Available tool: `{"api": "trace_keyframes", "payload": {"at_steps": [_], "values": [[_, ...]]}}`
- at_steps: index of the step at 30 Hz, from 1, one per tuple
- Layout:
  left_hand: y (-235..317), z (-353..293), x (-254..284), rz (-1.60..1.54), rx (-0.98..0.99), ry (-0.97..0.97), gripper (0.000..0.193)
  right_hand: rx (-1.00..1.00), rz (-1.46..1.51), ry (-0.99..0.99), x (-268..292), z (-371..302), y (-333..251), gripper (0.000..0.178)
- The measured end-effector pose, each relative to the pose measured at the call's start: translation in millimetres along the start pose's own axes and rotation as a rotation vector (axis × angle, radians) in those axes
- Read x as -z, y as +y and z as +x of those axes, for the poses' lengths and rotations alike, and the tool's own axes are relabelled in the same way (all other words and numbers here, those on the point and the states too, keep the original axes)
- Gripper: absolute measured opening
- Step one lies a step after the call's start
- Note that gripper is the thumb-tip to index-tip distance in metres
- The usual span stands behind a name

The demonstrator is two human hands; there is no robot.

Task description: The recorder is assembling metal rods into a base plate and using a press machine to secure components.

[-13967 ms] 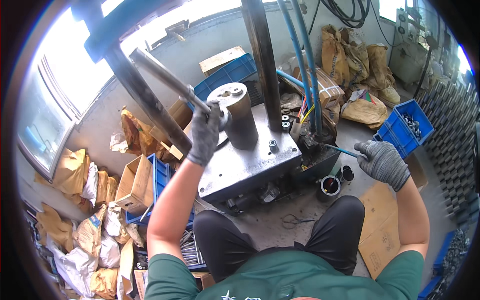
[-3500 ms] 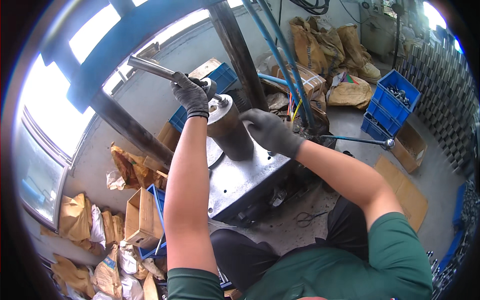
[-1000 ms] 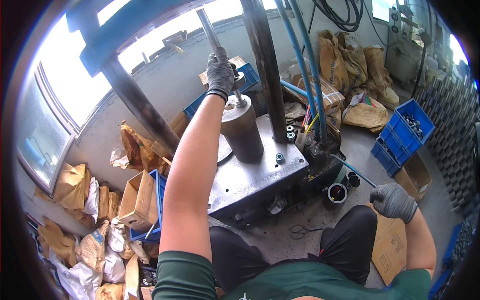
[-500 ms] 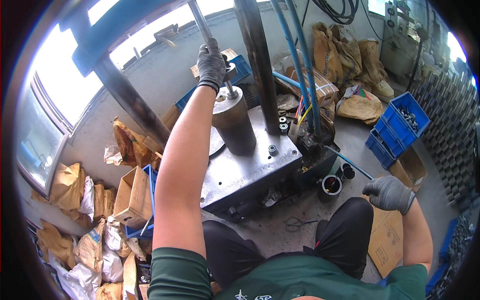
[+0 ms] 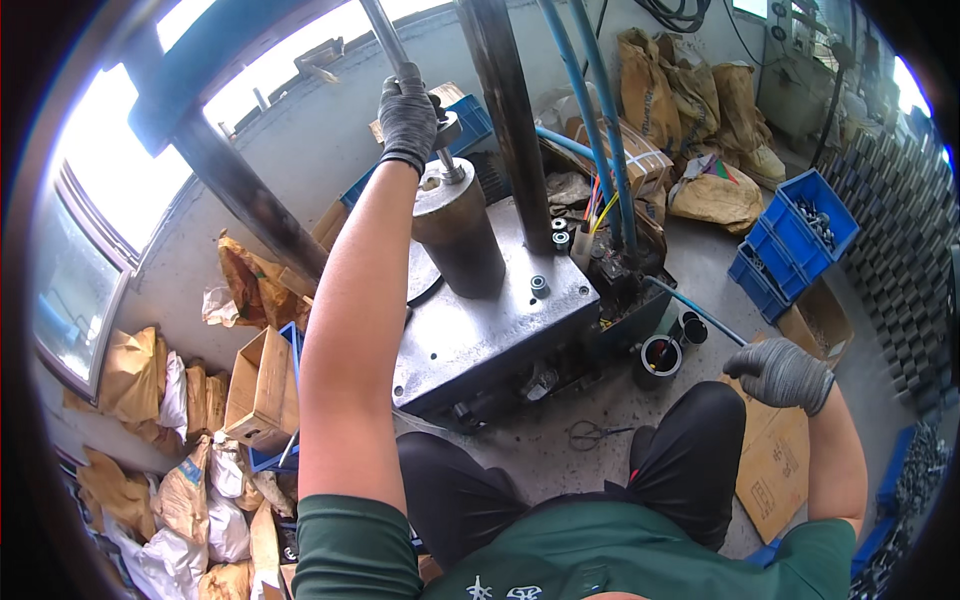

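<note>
My left hand (image 5: 408, 122), in a grey knit glove, is raised and closed round a steel rod (image 5: 383, 30) that comes down from the top. Beside its fingers sits a metal collar (image 5: 449, 128). Below the collar a thin shaft meets the top of an upright steel cylinder (image 5: 460, 240) on a metal block table (image 5: 470, 335). My right hand (image 5: 790, 376), gloved the same way, is closed on the near end of a blue-grey lever (image 5: 700, 313) at the right. The glove covers that end.
Dark press columns (image 5: 508, 120) stand by the cylinder, with blue hoses (image 5: 603, 110) beside them. Small metal bushings (image 5: 540, 287) sit on the block table. Blue bins of parts (image 5: 805, 225), a dark pot (image 5: 660, 357), flattened cardboard (image 5: 775, 470) and scissors (image 5: 585, 435) lie around.
The view has shifted slightly. Both hands keep their grips, on the rod and on the lever, with no clear movement against the machine.
</note>
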State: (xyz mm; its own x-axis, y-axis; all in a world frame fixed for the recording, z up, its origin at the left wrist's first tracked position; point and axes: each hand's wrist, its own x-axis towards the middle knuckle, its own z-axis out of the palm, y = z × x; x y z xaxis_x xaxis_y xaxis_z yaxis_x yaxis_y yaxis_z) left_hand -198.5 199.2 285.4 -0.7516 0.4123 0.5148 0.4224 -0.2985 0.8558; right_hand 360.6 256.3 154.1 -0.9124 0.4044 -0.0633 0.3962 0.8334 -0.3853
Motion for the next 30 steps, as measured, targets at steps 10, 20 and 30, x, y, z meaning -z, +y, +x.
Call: {"api": "trace_keyframes", "payload": {"at_steps": [10,20,30], "values": [[4,-7,2,-0.034,0.057,0.073,0.047,0.182,-0.169,0.901,55,104,-8,0.024],[-5,11,3,-0.066,0.061,-0.03,0.05,0.072,-0.194,0.975,103,180,21,0.029],[-11,13,9,-0.094,-0.015,-0.069,0.05,0.167,-0.246,0.377,41,61,15,0.034]]}}
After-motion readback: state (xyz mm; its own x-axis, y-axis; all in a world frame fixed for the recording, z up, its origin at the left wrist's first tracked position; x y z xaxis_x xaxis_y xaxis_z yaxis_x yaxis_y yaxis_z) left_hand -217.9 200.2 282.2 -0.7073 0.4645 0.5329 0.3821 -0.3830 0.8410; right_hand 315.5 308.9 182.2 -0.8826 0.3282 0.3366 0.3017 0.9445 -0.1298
